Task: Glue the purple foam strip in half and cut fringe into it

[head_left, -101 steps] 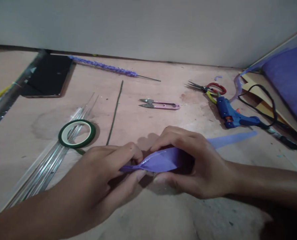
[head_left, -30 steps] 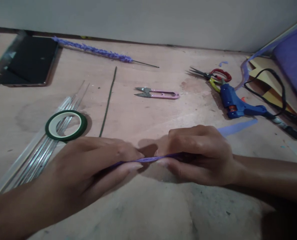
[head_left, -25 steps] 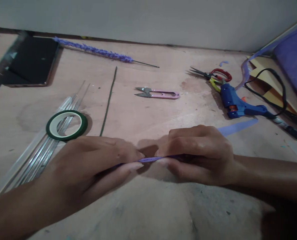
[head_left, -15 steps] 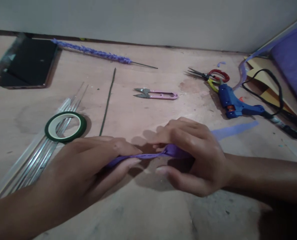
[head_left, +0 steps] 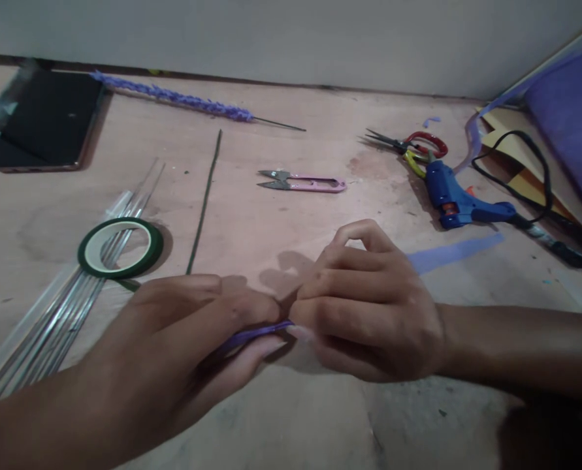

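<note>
My left hand [head_left: 193,339] is closed on a thin, twisted purple strip [head_left: 251,335], which looks like crepe paper. Its tip comes out between the thumb and forefinger. The fingers of my right hand [head_left: 364,307] pinch the end of the same strip, close to the left fingertips. Most of the strip is hidden inside the hands. Flat on the table, a paler purple strip [head_left: 457,253] runs out from behind my right hand. Just beyond my left hand lie a thin green stem wire [head_left: 206,202] and a roll of green tape [head_left: 156,251].
Clear sticks [head_left: 70,313] lie under the tape roll. Beyond are a black phone [head_left: 46,121], a fuzzy purple stem [head_left: 173,98], pink thread snips [head_left: 315,183], red-and-yellow scissors [head_left: 425,145] and a blue glue gun [head_left: 462,199] with its cord. Purple material [head_left: 569,111] stands at right.
My right hand has moved left to the left fingertips, and its fingers have closed on the strip. The stretch of strip between the hands has become much shorter.
</note>
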The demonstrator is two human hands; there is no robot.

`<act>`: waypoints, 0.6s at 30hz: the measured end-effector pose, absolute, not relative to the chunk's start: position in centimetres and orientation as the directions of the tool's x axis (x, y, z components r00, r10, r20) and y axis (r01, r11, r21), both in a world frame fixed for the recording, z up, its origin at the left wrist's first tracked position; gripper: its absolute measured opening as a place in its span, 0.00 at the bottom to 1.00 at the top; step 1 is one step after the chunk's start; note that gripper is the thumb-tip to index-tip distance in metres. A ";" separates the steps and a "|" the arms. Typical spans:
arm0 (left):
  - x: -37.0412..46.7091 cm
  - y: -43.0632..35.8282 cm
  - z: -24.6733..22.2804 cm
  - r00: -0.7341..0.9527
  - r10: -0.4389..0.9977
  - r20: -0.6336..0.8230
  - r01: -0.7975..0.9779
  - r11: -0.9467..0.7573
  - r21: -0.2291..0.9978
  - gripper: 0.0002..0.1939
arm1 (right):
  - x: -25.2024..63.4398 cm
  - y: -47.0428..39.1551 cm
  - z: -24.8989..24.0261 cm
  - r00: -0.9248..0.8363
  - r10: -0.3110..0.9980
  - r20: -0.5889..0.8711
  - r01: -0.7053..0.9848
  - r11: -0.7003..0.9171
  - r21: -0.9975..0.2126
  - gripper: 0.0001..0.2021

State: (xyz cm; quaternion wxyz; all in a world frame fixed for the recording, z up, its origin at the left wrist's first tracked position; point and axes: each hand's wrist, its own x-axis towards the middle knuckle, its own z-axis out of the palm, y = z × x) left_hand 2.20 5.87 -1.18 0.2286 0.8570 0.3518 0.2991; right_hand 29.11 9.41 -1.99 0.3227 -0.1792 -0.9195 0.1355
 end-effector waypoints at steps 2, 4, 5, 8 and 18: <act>2.1 5.9 -1.2 0.586 0.730 0.351 0.447 -0.653 0.612 0.06 | 29.1 9.5 -2.0 -0.730 0.417 0.542 0.231 0.897 -0.378 0.04; 2.0 6.0 -1.3 0.594 0.729 0.340 0.435 -0.647 0.626 0.05 | 29.1 9.6 -2.0 -0.730 0.417 0.541 0.217 0.893 -0.395 0.03; 2.0 6.1 -1.3 0.591 0.730 0.343 0.427 -0.644 0.634 0.05 | 29.1 9.7 -2.0 -0.730 0.419 0.541 0.212 0.890 -0.404 0.03; 1.9 6.2 -1.5 0.587 0.731 0.348 0.396 -0.634 0.665 0.04 | 28.9 9.7 -2.1 -0.721 0.434 0.540 0.205 0.878 -0.432 0.04; 1.9 6.4 -0.9 0.601 0.745 0.289 0.442 -0.612 0.656 0.06 | 28.8 9.6 -2.1 -0.711 0.448 0.541 0.200 0.868 -0.455 0.05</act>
